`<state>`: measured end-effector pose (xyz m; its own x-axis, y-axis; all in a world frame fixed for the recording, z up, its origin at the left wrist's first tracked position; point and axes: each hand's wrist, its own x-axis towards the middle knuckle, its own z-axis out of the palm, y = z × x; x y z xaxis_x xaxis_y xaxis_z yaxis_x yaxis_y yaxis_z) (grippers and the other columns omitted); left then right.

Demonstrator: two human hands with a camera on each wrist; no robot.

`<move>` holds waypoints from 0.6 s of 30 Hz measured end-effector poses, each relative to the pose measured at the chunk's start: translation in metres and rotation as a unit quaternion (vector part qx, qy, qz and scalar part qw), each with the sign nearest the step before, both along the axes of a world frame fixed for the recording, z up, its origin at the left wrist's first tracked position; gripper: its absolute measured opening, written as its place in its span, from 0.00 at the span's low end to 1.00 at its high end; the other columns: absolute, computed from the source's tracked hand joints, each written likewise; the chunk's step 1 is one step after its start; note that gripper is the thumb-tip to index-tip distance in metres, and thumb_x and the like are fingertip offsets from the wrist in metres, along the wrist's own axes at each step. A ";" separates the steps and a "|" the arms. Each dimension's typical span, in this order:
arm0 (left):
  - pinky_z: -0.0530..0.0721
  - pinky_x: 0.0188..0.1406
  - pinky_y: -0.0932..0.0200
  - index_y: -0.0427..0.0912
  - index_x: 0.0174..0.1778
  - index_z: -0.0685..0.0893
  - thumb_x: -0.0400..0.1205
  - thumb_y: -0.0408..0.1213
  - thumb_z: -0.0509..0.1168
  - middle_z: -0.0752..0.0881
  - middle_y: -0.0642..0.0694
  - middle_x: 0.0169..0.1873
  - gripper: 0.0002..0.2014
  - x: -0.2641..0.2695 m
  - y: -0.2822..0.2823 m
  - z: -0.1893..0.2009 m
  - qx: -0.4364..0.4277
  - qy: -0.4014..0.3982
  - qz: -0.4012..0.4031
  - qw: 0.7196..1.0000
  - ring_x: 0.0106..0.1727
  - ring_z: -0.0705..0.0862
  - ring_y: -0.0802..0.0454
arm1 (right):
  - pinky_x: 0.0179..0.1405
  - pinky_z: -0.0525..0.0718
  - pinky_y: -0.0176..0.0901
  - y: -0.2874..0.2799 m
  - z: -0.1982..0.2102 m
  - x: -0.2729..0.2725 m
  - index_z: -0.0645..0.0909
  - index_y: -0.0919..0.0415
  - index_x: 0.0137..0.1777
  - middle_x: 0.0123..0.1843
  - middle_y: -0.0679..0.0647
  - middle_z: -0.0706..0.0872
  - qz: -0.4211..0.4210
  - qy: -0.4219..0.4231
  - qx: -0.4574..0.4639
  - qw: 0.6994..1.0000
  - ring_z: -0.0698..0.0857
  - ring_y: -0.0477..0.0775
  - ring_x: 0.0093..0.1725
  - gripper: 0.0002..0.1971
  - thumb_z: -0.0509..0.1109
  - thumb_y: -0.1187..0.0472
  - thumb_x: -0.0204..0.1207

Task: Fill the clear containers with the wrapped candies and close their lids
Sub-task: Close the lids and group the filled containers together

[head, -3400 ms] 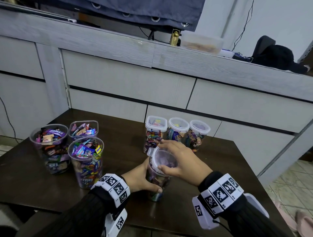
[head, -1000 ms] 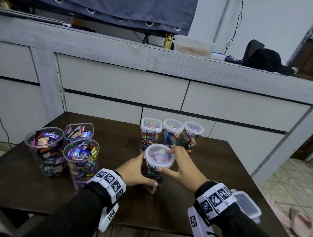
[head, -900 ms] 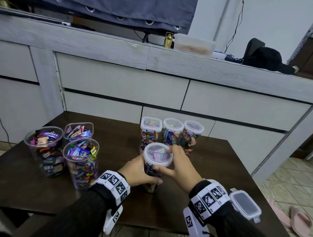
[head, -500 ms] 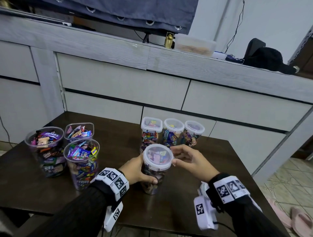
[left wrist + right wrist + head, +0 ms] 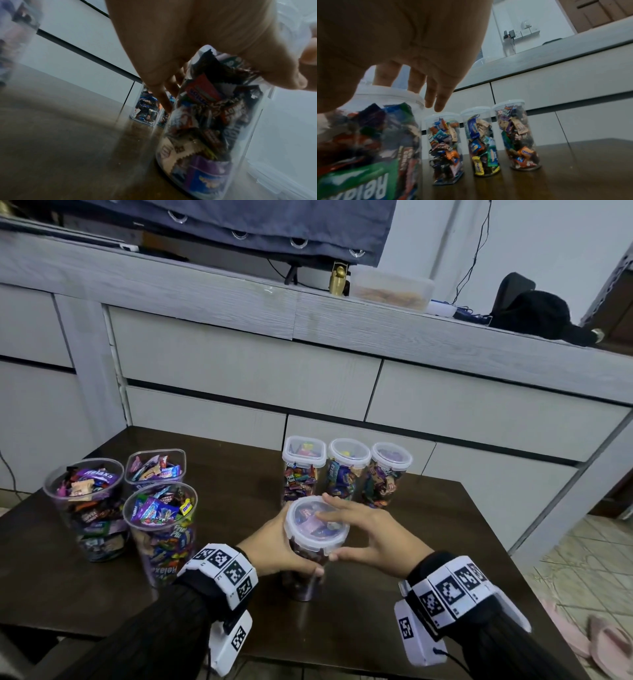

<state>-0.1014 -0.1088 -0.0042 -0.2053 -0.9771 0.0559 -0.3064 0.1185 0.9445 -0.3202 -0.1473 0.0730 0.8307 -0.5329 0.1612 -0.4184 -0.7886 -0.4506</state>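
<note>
A clear candy-filled container (image 5: pixel 303 573) stands near the middle of the dark table, its white-rimmed lid (image 5: pixel 308 537) on top. My left hand (image 5: pixel 274 546) grips the container's body from the left; in the left wrist view its fingers (image 5: pixel 164 94) wrap round the far side of the container (image 5: pixel 205 121). My right hand (image 5: pixel 356 529) lies over the lid with straight fingers on top and the thumb against the near rim. The right wrist view shows those fingers (image 5: pixel 435 97) reaching across the lid (image 5: pixel 385 97).
Three lidded, filled containers (image 5: pixel 303 470) (image 5: pixel 347 470) (image 5: pixel 390 474) stand in a row just behind. Three open, candy-filled containers (image 5: pixel 85 508) (image 5: pixel 154 467) (image 5: pixel 161 529) cluster at the left. A grey cabinet (image 5: pixel 239 364) backs the table (image 5: pixel 462 525). Pink slippers (image 5: pixel 582 638) lie on the floor.
My right hand has moved from the lid's right edge onto its top, fingers now flat across it. The left hand keeps its grip on the container, which has stayed put.
</note>
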 end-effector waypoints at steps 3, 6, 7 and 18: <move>0.72 0.77 0.50 0.54 0.76 0.66 0.55 0.43 0.87 0.81 0.55 0.69 0.54 -0.002 0.001 -0.003 -0.010 0.025 0.008 1.000 0.71 0.78 0.61 | 0.80 0.64 0.44 0.005 -0.003 0.004 0.75 0.48 0.73 0.80 0.44 0.68 -0.027 -0.008 -0.025 0.999 0.65 0.42 0.79 0.29 0.76 0.50 0.71; 0.72 0.77 0.52 0.51 0.77 0.66 0.55 0.44 0.86 0.82 0.55 0.68 0.54 -0.001 0.000 -0.004 -0.008 0.022 0.008 1.000 0.71 0.78 0.62 | 0.79 0.66 0.47 0.010 -0.001 0.005 0.72 0.47 0.75 0.80 0.45 0.68 -0.039 0.011 -0.049 0.998 0.66 0.43 0.79 0.30 0.75 0.48 0.73; 0.73 0.76 0.55 0.53 0.77 0.66 0.55 0.44 0.86 0.82 0.56 0.67 0.54 -0.001 -0.001 -0.005 -0.006 0.022 0.009 1.000 0.70 0.78 0.63 | 0.78 0.66 0.48 0.012 -0.001 0.007 0.69 0.43 0.76 0.81 0.45 0.66 -0.042 0.024 -0.053 0.997 0.65 0.44 0.79 0.32 0.74 0.46 0.72; 0.56 0.84 0.53 0.51 0.85 0.54 0.73 0.52 0.76 0.52 0.51 0.86 0.49 0.003 0.005 -0.023 0.061 -0.361 -0.010 0.931 0.85 0.53 0.54 | 0.71 0.70 0.53 0.013 -0.019 -0.002 0.64 0.35 0.75 0.76 0.51 0.61 -0.224 0.081 -0.109 0.965 0.69 0.61 0.69 0.33 0.72 0.55 0.73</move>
<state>-0.0982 -0.1034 -0.0273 -0.1645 -0.9627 -0.2146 -0.8652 0.0364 0.5000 -0.3222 -0.1343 0.0544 0.5492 -0.8119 0.1978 -0.7897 -0.5817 -0.1951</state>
